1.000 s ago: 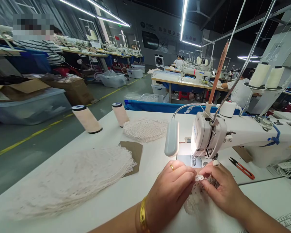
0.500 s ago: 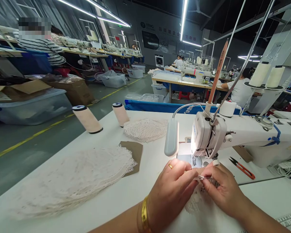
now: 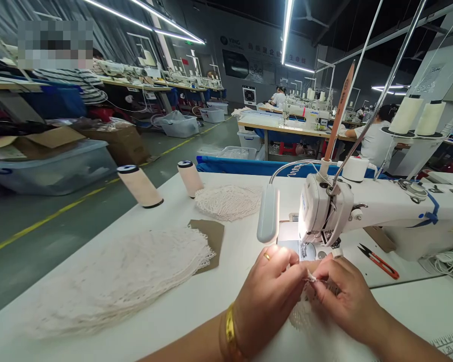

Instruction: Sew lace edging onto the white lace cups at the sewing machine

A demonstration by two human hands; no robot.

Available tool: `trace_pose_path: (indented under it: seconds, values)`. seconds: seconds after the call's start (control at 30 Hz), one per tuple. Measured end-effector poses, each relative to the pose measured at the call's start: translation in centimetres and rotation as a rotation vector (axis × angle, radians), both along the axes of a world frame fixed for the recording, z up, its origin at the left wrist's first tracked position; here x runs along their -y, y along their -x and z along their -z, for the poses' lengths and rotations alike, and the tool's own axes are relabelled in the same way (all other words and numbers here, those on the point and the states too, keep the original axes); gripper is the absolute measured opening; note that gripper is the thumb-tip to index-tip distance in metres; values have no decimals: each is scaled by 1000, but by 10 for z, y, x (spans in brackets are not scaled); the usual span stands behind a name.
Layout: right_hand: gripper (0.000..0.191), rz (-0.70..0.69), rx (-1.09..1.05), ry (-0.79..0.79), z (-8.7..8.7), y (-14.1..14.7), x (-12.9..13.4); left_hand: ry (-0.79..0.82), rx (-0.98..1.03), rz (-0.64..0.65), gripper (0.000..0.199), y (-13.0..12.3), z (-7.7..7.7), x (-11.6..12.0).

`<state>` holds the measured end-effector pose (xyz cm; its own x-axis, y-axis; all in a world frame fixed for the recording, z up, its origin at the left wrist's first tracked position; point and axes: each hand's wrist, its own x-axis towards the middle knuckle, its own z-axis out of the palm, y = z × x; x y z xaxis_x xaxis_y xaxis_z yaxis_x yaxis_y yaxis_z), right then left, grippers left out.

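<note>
Lace (image 3: 300, 315) partly hidden by fingers (image 3: 291, 279); ruler (image 3: 452, 344) cut off

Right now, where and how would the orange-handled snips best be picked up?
Probably by the orange handle of the snips, coming from the near right: they lie flat, with the handle end towards the person's right, while the dark blades point away and to the left. The right hand is the nearer one, but it is pinching lace.

The off-white openwork lace (image 3: 301, 315) is held just on the near side of the sewing machine (image 3: 385, 198). Its upper edge is pinched into a narrow, bunched strip; the looser part spreads farther from the sewing machine, partly hidden.
</note>
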<state>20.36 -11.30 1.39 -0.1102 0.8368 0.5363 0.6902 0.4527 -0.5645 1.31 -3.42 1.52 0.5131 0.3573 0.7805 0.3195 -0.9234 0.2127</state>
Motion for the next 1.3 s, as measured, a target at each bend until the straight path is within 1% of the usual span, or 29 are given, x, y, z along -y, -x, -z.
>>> trace_pose_path:
  seconds: [0.17,0.27,0.33,0.5,0.63,0.7,0.73,0.8,0.87,0.93,0.97,1.0,1.03,1.07,1.1,1.13,1.2,1.27,1.3]
  values:
    - [15,-9,17,-47,-1,0,0,31,-5,5,26,-1,1,-1]
    - [36,-66,16,-93,-3,0,-1,83,-33,18,25,0,2,0]
    - [41,-94,15,-104,-4,0,-1,114,-54,29,25,1,2,1]
    - [24,-83,19,-94,-3,-4,-3,161,-48,74,22,1,0,1]
    - [18,-96,26,-73,-1,-4,-5,116,-67,67,22,2,-4,-2]
    - [17,-113,42,-68,-7,-4,-1,79,-100,71,23,2,-9,-1]
    - [16,-123,51,-50,-12,-4,4,75,-123,88,22,1,-13,1]
    - [14,-138,60,48,-29,-6,21,124,-155,159,18,1,-18,11]
    - [10,-143,43,245,-49,-11,43,232,-113,301,14,0,-21,25]
    - [11,-139,-9,463,-67,-17,61,349,-19,477,12,-2,-19,38]
    - [11,-166,-34,569,-72,-20,65,412,6,529,13,-3,-17,43]
    - [11,-162,-67,632,-75,-22,65,478,1,536,14,-5,-15,47]
    - [12,-141,-99,667,-74,-23,62,539,-39,499,14,-7,-12,47]
    - [13,-116,-110,680,-70,-23,54,584,-96,429,14,-9,-9,46]
    - [14,-89,-101,677,-65,-21,43,606,-159,333,16,-11,-6,42]
    - [15,-58,-69,664,-57,-19,30,595,-219,236,17,-12,-3,36]
    - [19,34,74,589,-41,-12,2,520,-297,34,21,-15,3,22]
    - [21,77,203,471,-27,-5,-19,444,-341,-90,21,-15,7,10]
    - [22,91,230,430,-22,-3,-27,401,-344,-123,19,-14,8,6]
